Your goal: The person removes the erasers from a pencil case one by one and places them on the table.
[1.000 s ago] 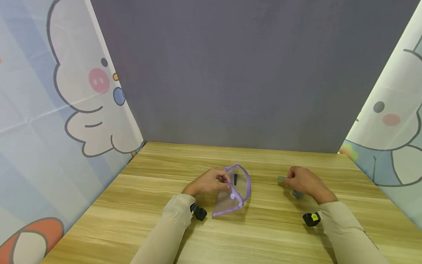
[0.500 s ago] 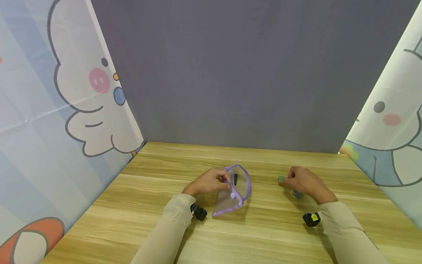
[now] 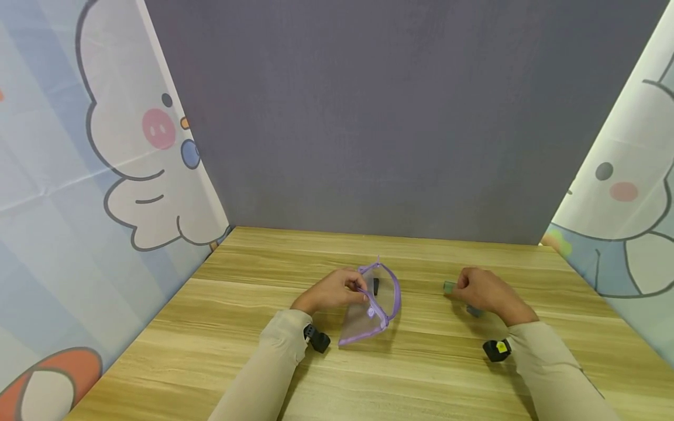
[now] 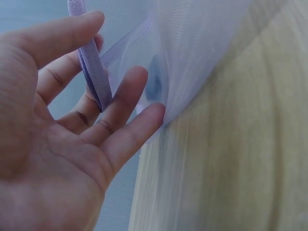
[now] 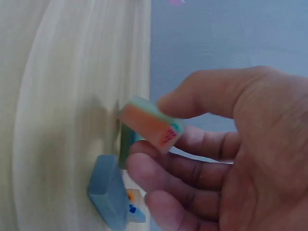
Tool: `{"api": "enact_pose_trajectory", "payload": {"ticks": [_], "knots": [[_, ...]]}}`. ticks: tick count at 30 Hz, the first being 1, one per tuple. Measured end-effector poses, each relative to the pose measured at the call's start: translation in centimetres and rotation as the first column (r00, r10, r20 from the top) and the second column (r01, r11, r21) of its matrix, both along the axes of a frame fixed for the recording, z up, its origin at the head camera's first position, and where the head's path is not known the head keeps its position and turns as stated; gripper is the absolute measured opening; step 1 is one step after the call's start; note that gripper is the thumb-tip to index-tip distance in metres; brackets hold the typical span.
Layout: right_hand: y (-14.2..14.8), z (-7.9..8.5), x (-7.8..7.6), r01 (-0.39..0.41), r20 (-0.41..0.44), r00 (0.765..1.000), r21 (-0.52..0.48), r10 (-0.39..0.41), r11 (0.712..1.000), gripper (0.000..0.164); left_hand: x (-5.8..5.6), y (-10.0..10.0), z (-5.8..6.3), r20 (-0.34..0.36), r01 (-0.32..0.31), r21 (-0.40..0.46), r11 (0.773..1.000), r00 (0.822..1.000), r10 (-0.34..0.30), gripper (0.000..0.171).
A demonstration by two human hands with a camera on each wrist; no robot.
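Observation:
My left hand (image 3: 337, 287) pinches the purple-edged rim of a see-through mesh zip pouch (image 4: 202, 43) between thumb and fingers. The pouch mouth gapes to the right, and a small dark item (image 3: 376, 286) shows inside it. To the right, my right hand (image 3: 483, 288) grips a small green-and-orange eraser (image 5: 147, 126) with thumb and fingertips, just above the table. A blue-grey, slant-ended block (image 5: 107, 192) lies on the table below that hand, partly hidden by it in the head view.
Behind the blue-grey block, the right wrist view shows a small printed piece (image 5: 135, 206) and a green edge, both partly covered. The wooden table (image 3: 421, 374) ends at a grey back panel (image 3: 368, 117). Cartoon-printed curtains (image 3: 158, 204) flank both sides.
My right hand has shifted very slightly, with the eraser still in its fingers. My left hand and the pouch look unchanged.

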State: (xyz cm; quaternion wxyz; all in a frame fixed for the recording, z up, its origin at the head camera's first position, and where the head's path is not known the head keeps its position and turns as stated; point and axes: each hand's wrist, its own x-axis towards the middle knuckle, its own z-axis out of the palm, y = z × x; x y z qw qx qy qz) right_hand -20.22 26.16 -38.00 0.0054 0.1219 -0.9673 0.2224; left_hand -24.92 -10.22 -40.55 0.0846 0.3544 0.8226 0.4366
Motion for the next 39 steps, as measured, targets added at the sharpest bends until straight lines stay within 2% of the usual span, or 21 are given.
{"api": "enact_pose_trajectory", "payload": {"ticks": [4, 8, 12, 26, 39], "knots": [[-0.17, 0.16, 0.12, -0.025, 0.034, 0.999, -0.012, 0.025, 1.000, 0.017, 0.17, -0.09, -0.04, 0.012, -0.009, -0.003, 1.000, 1.000, 0.009, 0.008], [-0.37, 0.15, 0.20, -0.026, 0.092, 0.995, -0.041, 0.030, 0.999, 0.018, 0.33, -0.17, -0.11, 0.024, -0.016, -0.001, 1.000, 1.000, 0.016, 0.008], [-0.51, 0.12, 0.27, -0.023, 0.115, 0.993, -0.043, 0.027, 0.999, 0.019, 0.42, -0.17, -0.11, 0.028, -0.013, 0.005, 1.000, 1.000, 0.013, 0.008], [-0.52, 0.19, 0.38, -0.056, 0.097, 0.994, -0.011, 0.057, 0.998, 0.016, 0.62, 0.04, 0.17, 0.028, -0.009, 0.012, 1.000, 1.000, 0.009, 0.008], [-0.56, 0.17, 0.40, -0.067, 0.092, 0.993, -0.023, 0.069, 0.997, 0.015, 0.57, 0.29, 0.30, 0.021, -0.021, 0.001, 1.000, 1.000, 0.021, 0.006]]}}
